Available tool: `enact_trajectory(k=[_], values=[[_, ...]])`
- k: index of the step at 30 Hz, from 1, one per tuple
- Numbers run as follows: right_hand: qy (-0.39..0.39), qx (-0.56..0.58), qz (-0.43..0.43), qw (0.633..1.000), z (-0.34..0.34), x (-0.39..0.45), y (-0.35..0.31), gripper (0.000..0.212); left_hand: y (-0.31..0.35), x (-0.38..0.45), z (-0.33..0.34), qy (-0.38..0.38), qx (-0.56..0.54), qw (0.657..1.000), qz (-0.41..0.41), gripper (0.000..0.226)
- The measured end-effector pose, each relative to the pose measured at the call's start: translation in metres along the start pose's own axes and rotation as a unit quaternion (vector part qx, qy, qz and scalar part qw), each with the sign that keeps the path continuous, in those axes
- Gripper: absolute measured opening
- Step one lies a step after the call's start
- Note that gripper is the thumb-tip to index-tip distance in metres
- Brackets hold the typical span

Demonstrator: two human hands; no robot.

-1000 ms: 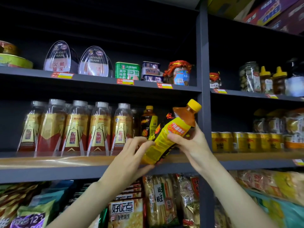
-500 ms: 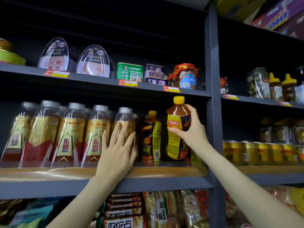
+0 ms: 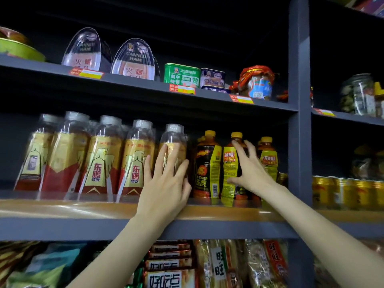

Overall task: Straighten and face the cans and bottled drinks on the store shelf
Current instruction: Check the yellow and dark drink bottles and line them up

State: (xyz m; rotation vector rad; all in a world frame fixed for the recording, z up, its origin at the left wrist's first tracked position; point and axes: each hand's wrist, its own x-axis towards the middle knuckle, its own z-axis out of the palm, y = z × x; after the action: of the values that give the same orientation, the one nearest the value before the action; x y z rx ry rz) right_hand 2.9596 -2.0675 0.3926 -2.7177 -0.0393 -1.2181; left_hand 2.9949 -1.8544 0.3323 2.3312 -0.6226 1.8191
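Two hands work at the middle shelf [image 3: 62, 210]. The left hand [image 3: 164, 188] lays straight, spread fingers [image 3: 161, 157] on a gold-labelled bottle [image 3: 173, 146]. Just right of that bottle, the right hand [image 3: 252, 171] curls its fingers around an upright yellow-labelled bottle [image 3: 229, 169], between two similar bottles.

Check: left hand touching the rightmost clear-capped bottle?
Touching. The head view shows the left hand with straight fingers laid flat on the front of the rightmost clear-capped bottle.
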Motion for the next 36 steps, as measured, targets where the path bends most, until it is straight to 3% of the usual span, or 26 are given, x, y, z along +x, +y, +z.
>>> enact_trajectory(k=[4, 9, 15, 21, 23, 26, 28, 31, 36], values=[[-0.014, -0.123, -0.018, 0.992, -0.003, 0.012, 0.004, 0.112, 0.001, -0.001, 0.000, 0.007, 0.009, 1.000, 0.002, 0.049], [-0.010, -0.191, 0.019, 0.981, 0.026, 0.034, 0.008, 0.106, 0.002, -0.001, 0.000, 0.002, 0.014, 1.000, 0.003, 0.049], [-0.067, -0.250, 0.040, 0.965, 0.049, 0.065, 0.013, 0.099, 0.000, -0.002, 0.002, 0.001, 0.024, 1.000, 0.006, 0.048], [-0.069, -0.240, 0.037, 0.967, 0.049, 0.066, 0.013, 0.082, 0.001, -0.001, 0.000, 0.003, 0.017, 1.000, 0.004, 0.047], [-0.007, -0.219, 0.002, 0.976, 0.037, 0.052, 0.011, 0.082, 0.002, -0.001, -0.001, 0.005, 0.014, 1.000, 0.002, 0.047], [0.161, -0.222, -0.060, 0.960, 0.020, 0.025, 0.019, 0.075, 0.002, -0.001, -0.003, -0.002, 0.019, 1.000, 0.003, 0.049], [0.155, -0.195, 0.006, 0.969, 0.011, 0.007, 0.026, 0.082, 0.003, -0.001, -0.004, -0.003, 0.021, 1.000, 0.004, 0.049], [0.047, -0.135, 0.141, 0.980, 0.007, -0.005, 0.033, 0.095, 0.004, -0.001, -0.005, -0.005, 0.019, 1.000, 0.000, 0.050], [0.050, 0.013, 0.235, 0.971, 0.004, 0.002, 0.035, 0.106, 0.003, -0.002, -0.006, -0.006, 0.017, 1.000, -0.001, 0.051]])
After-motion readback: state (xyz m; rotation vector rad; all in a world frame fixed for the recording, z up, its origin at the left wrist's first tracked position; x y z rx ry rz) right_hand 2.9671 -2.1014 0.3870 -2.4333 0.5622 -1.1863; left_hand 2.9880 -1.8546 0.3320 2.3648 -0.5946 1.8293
